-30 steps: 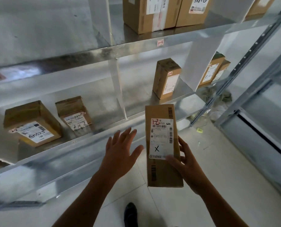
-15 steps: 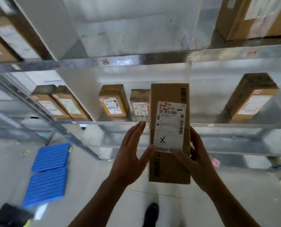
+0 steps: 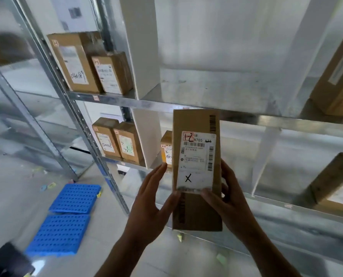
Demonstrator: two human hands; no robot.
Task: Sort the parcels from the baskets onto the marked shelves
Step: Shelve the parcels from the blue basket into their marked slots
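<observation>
Up in front of the metal shelving, head cam view: a tall brown parcel [image 3: 196, 170] is held upright between both hands and isn't sitting on any shelf. Its top edge lines up with the front lip of the upper shelf [image 3: 116, 100]. The white label [image 3: 198, 148] faces the camera, with "1-2" handwritten in a red box, "N705" printed next to it and a black X lower down.

The right hand [image 3: 226, 198] has a proper grip on it, thumb on the front at the label's bottom edge and fingers curled round the right side. The left hand [image 3: 152, 198] is flat and open, fingers straight up along the parcel's left edge, thumb tip touching the front.

At the left end of the upper shelf a big box [image 3: 74, 62] and a smaller box [image 3: 111, 72] stand side by side, just left of a white divider [image 3: 140, 47]. The lower shelf [image 3: 286, 206] has a twin pair of boxes [image 3: 106, 140] at its left end. A yellowish box [image 3: 166, 148] further along is partly hidden behind the parcel. Another brown box [image 3: 334, 182] sits at the right end.

On the floor, two blue mats [image 3: 58, 234] lie near the shelf post.
</observation>
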